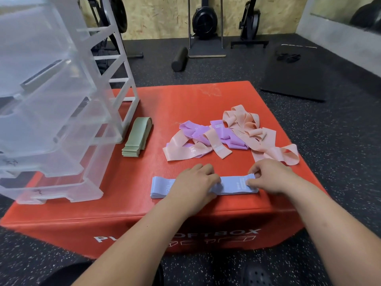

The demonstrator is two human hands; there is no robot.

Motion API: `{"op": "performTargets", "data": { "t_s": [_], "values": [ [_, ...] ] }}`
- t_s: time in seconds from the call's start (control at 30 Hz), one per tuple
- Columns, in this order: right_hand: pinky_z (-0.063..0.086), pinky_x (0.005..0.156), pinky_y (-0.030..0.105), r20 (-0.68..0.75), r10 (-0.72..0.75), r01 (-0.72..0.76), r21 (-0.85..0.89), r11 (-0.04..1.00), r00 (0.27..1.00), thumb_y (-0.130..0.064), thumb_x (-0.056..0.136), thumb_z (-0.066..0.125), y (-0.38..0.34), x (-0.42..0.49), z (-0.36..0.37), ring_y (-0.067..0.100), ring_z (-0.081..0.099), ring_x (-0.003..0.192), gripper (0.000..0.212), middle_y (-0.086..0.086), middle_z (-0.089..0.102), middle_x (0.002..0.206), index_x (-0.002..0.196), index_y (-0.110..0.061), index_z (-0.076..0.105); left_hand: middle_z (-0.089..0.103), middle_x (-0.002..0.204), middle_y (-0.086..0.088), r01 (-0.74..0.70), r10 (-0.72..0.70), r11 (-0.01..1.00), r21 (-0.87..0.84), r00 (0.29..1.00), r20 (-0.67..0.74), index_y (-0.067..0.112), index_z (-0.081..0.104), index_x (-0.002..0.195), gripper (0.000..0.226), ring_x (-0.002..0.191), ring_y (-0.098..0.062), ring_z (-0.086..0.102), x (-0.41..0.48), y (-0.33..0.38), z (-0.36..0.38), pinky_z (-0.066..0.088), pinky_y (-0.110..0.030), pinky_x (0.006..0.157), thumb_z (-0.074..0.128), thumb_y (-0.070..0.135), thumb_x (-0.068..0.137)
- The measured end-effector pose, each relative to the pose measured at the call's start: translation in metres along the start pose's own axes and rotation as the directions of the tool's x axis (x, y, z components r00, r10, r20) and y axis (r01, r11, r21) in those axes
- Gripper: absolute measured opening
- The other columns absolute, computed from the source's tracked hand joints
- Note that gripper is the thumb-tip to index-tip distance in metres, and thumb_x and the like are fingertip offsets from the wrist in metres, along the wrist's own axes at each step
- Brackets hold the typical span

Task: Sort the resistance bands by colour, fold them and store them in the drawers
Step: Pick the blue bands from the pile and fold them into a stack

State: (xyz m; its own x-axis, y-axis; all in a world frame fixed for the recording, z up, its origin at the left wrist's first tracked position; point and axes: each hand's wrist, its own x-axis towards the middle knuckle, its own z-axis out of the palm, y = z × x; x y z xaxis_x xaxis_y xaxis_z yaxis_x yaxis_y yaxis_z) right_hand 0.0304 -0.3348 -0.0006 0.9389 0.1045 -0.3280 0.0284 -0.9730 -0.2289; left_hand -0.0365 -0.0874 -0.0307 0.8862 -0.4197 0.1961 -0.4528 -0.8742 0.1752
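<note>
Left hand (193, 182) rests on the middle of the folded blue band stack (233, 185), pressing it onto the red soft box (185, 100); right hand (270, 179) pinches the stack's right end between thumb and fingers. Box top, left to right: clear drawer unit (51, 120) at left edge, drawers pulled out; folded green band stack (137, 139) just beside it; purple bands (231, 137) and pink bands (243, 120) in one loose tangled heap beyond the hands
</note>
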Motion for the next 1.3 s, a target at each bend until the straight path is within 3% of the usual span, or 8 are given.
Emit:
{"op": "performTargets", "data": {
  "t_s": [0.27,0.47,0.7,0.77,0.83,1.0,1.17,1.3],
  "values": [
    [0.046,0.095,0.042,-0.074,-0.072,0.076,0.043,0.996,0.995,-0.035,0.064,0.078,-0.007,-0.008,-0.009,0.005,0.061,0.084,0.028,-0.015,0.067,0.081,0.086,-0.035,0.060,0.056,0.116,0.013,0.011,-0.011,1.000,-0.018,1.000,0.020,0.036,0.066,0.115,0.033,0.102,-0.019,0.055,-0.001,-0.002,0.000,0.052,-0.043,0.079,0.076,0.044,0.085],
    [0.037,0.074,0.030,-0.265,-0.225,0.241,0.030,0.970,0.938,-0.036,0.065,0.082,-0.010,-0.027,-0.024,0.005,0.058,0.089,0.033,-0.022,0.068,0.082,0.091,-0.042,0.063,0.055,0.118,0.012,0.026,-0.025,0.999,-0.032,1.000,0.016,0.036,0.065,0.118,0.038,0.104,-0.018,0.053,-0.002,0.001,-0.002,0.051,-0.042,0.086,0.070,0.060,0.089],
    [0.049,0.064,0.028,-0.234,-0.199,0.294,0.502,0.814,0.952,-0.011,0.074,0.081,-0.025,-0.032,-0.015,0.005,0.052,0.055,0.030,-0.009,0.062,0.075,0.094,-0.031,0.069,0.059,0.107,0.010,0.117,-0.137,0.974,-0.195,0.986,-0.091,0.033,0.069,0.117,0.023,0.099,-0.015,0.059,0.000,0.009,-0.006,0.051,-0.037,0.083,0.066,0.044,0.097],
    [0.052,0.065,0.031,-0.251,-0.182,0.299,0.586,0.753,0.951,-0.011,0.075,0.080,-0.032,-0.032,-0.011,0.009,0.057,0.056,0.031,-0.009,0.065,0.078,0.096,-0.031,0.070,0.067,0.098,0.013,0.213,-0.283,0.853,-0.476,0.956,-0.079,0.031,0.071,0.109,0.012,0.091,-0.007,0.063,0.003,0.016,-0.016,0.052,-0.030,0.082,0.065,0.037,0.100],
    [0.057,0.067,0.037,-0.273,-0.169,0.312,0.656,0.688,0.947,-0.013,0.076,0.080,-0.043,-0.034,-0.007,0.012,0.064,0.059,0.033,-0.005,0.071,0.085,0.100,-0.032,0.070,0.075,0.091,0.007,0.305,-0.392,0.612,-0.729,0.918,0.055,0.026,0.074,0.101,0.012,0.087,-0.009,0.071,0.007,0.022,-0.028,0.058,-0.031,0.083,0.065,0.035,0.102],
    [0.058,0.076,0.033,-0.240,-0.247,0.343,0.716,0.608,0.939,-0.043,0.068,0.083,-0.071,-0.045,-0.001,0.009,0.072,0.078,0.053,-0.007,0.073,0.097,0.117,-0.038,0.064,0.069,0.078,-0.001,0.388,-0.499,0.146,-0.910,0.823,0.271,0.011,0.072,0.084,0.034,0.077,-0.012,0.069,0.003,0.025,-0.057,0.064,-0.029,0.080,0.067,0.038,0.104],
    [0.059,0.081,0.028,-0.217,-0.439,0.454,0.693,0.560,0.872,-0.027,0.072,0.091,-0.085,-0.049,0.005,0.007,0.071,0.100,0.068,-0.010,0.071,0.109,0.131,-0.041,0.059,0.072,0.085,-0.011,0.457,-0.573,0.192,-0.868,0.771,0.279,0.000,0.072,0.094,0.018,0.080,-0.019,0.072,-0.009,-0.004,-0.059,0.066,-0.038,0.084,0.082,0.015,0.092],
    [0.046,0.085,0.018,-0.318,-0.485,0.580,0.423,0.696,0.815,-0.034,0.073,0.090,-0.088,-0.037,0.020,0.001,0.060,0.110,0.074,-0.022,0.061,0.121,0.137,-0.043,0.055,0.074,0.085,-0.017,0.547,-0.641,0.248,-0.799,0.711,0.289,0.000,0.074,0.097,0.027,0.078,-0.024,0.076,-0.020,-0.017,-0.067,0.064,-0.054,0.089,0.078,0.016,0.076]
  ]
}}
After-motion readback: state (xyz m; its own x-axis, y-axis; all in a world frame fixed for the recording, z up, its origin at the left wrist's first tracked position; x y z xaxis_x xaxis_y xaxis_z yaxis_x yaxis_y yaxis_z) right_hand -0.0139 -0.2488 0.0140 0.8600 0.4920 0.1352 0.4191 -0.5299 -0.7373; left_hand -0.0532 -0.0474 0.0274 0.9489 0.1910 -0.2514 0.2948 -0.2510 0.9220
